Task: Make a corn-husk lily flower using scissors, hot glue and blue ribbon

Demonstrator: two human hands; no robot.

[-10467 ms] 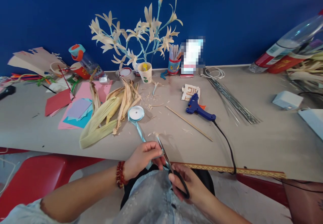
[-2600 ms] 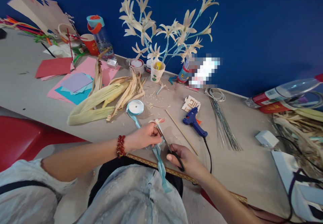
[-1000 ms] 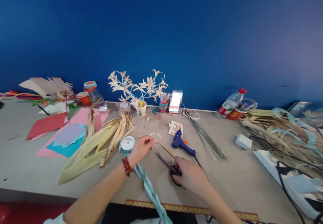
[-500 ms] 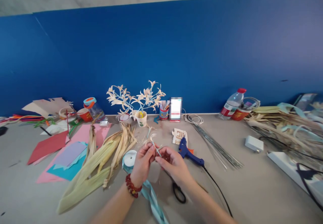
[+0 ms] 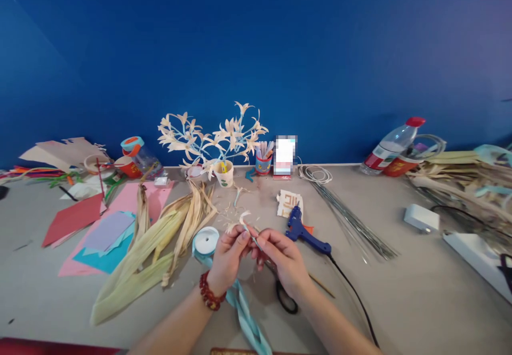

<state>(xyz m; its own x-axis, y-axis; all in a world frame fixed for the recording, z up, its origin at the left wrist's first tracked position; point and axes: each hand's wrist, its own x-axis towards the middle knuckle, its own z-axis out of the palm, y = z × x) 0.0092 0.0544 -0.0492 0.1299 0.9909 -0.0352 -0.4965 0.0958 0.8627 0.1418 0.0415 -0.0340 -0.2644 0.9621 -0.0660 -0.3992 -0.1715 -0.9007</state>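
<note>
Between my two hands is a small flower stem (image 5: 247, 228), wrapped in light blue with pale petals at its tip. My left hand (image 5: 228, 256) pinches it below the petals, and a red bead bracelet circles that wrist. Lower on the same stem, my right hand (image 5: 280, 256) closes thumb and fingers. A spool of light blue ribbon (image 5: 206, 241) lies beside my left hand, its loose end trailing under that wrist. Scissors with black handles (image 5: 287, 297) lie partly hidden beneath my right hand. The blue glue gun (image 5: 306, 232) rests just beyond it.
Corn husks (image 5: 160, 248) and coloured paper (image 5: 106, 237) spread over the left side. A cup of husk flowers (image 5: 224, 174) stands near the blue partition. Thin wires (image 5: 352, 222), a plastic bottle (image 5: 390, 150) and a white power strip (image 5: 476, 264) are on the right.
The camera view has tilted down and come closer to the table. My right fingers have shifted up the stem, nearer my left fingertips; both hands keep their hold.
</note>
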